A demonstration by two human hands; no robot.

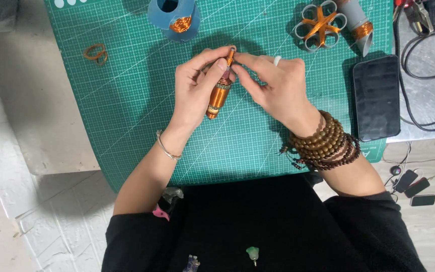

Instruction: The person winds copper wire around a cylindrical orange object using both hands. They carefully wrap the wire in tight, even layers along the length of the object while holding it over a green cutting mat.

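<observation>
Your fingers are pinched together above the green mat (127,100): the left hand (195,88) is curled shut round an orange tool (219,95), thumb laid along its upper part, and the right hand (278,88) nips the thin tip at the top between thumb and forefinger. Neither hand is spread; both are closed on the same piece, and they touch at the fingertips.

Head view: the tool hangs tilted over the middle of the mat, tip up and away from you, thick end down towards your left wrist. It is a slim, shiny copper-orange cylinder with a pale ring near its lower end and a beaded band near the middle; the upper part is mostly hidden by your thumb.

For containers, a blue cup (174,17) stands at the mat's far edge, just beyond your left hand, with a coil of orange wire (180,24) against its front; what lies inside you cannot tell. Right of it sits a grey flower-shaped ring holder (319,25) crossed by orange wire, and beside that a grey tube (358,25) wound with the same wire. A dark phone (377,98) lies by your beaded right wrist. A rubber band (96,53) rests well to the left.
</observation>
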